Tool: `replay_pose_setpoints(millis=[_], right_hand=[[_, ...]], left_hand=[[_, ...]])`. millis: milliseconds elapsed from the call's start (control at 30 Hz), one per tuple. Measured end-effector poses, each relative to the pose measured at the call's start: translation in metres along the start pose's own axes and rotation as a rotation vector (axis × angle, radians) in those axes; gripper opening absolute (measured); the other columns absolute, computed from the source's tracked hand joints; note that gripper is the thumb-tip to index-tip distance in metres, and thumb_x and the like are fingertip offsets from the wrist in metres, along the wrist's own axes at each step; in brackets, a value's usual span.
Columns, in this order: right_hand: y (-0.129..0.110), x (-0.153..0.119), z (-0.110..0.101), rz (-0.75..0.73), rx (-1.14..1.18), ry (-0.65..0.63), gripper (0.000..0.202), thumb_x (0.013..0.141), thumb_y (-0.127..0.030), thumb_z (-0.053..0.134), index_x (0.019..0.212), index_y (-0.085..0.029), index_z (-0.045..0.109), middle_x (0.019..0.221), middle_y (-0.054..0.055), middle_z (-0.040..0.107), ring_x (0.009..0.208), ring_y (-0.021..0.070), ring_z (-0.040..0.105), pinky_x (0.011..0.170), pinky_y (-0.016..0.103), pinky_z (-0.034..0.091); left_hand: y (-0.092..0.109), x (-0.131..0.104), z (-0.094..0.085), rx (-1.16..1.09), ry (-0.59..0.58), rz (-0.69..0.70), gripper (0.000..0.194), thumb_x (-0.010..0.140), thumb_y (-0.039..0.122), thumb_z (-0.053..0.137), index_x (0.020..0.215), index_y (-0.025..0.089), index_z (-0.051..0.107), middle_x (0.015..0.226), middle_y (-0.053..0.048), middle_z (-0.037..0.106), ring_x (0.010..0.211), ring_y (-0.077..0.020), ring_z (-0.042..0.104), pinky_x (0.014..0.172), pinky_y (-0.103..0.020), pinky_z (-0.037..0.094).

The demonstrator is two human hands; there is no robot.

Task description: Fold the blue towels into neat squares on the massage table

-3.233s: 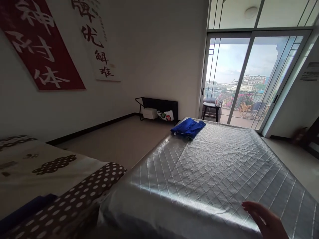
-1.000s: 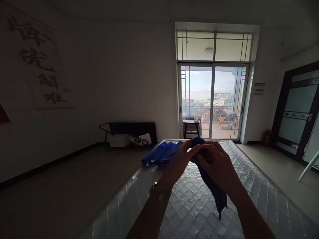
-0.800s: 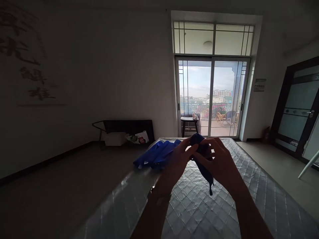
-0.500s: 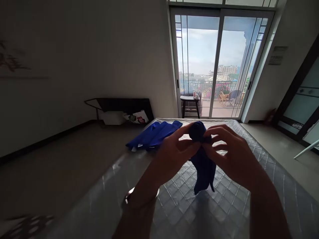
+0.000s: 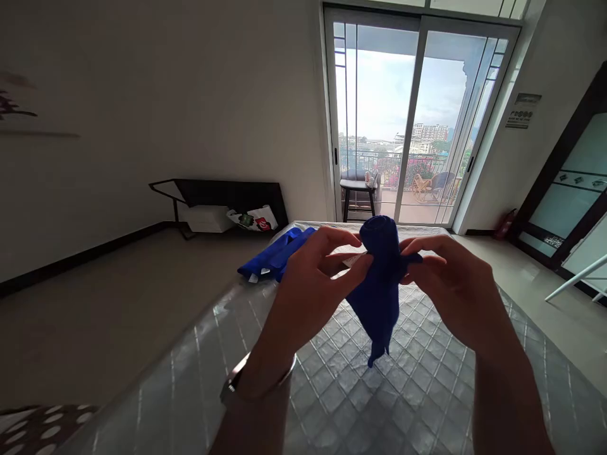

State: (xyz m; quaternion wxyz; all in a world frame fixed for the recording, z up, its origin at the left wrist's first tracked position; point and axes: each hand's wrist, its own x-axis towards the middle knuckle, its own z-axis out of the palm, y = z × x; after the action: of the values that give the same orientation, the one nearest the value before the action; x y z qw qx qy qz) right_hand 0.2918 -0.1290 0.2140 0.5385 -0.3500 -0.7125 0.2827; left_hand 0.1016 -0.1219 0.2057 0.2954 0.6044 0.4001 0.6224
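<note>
A dark blue cloth (image 5: 380,265) is held up over the bed-like surface, its upper part wound into an upright roll. Below the roll a loose part hangs and tapers to a ragged point. My left hand (image 5: 322,272) pinches the roll's left side between thumb and fingers. On the other side, my right hand (image 5: 441,272) is closed on a small corner that sticks out to the right. Some of its fingertips are hidden behind the cloth. More blue fabric (image 5: 275,253) with small white tags lies at the far left, partly covered by my left hand.
The quilted silvery surface (image 5: 341,379) stretches beneath my hands. Beyond it are a black stool (image 5: 358,186) and a sliding glass door (image 5: 412,120). Against the left wall stands a black frame (image 5: 232,196) with a white box (image 5: 208,218). A fire extinguisher (image 5: 505,224) stands right.
The roll has turned more upright and shows its side. My right hand has moved a little right, drawing a corner outward. The hanging part has swung and now narrows to a point.
</note>
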Motion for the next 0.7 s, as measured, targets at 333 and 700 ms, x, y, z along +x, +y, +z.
replay_pose_setpoints(millis=[333,700], right_hand=[[-0.005,-0.004,-0.004,-0.044,0.047,0.044,0.010,0.085,-0.031,0.065,0.090,-0.023,0.069,0.090,0.001,0.071,0.071,0.0133,0.068,0.064,0.028,0.060],[0.001,0.002,-0.010,-0.056,0.108,0.180,0.009,0.077,-0.023,0.059,0.083,-0.024,0.066,0.077,-0.001,0.066,0.067,0.0138,0.063,0.061,0.027,0.056]], left_hand=[[0.006,-0.002,-0.009,0.005,-0.054,0.059,0.031,0.072,0.047,0.082,0.088,0.021,0.077,0.093,-0.004,0.079,0.084,-0.0219,0.075,0.075,-0.032,0.063],[0.007,0.004,-0.025,0.150,0.231,0.151,0.011,0.077,0.030,0.069,0.085,0.024,0.074,0.095,-0.001,0.078,0.090,-0.0204,0.073,0.077,-0.030,0.060]])
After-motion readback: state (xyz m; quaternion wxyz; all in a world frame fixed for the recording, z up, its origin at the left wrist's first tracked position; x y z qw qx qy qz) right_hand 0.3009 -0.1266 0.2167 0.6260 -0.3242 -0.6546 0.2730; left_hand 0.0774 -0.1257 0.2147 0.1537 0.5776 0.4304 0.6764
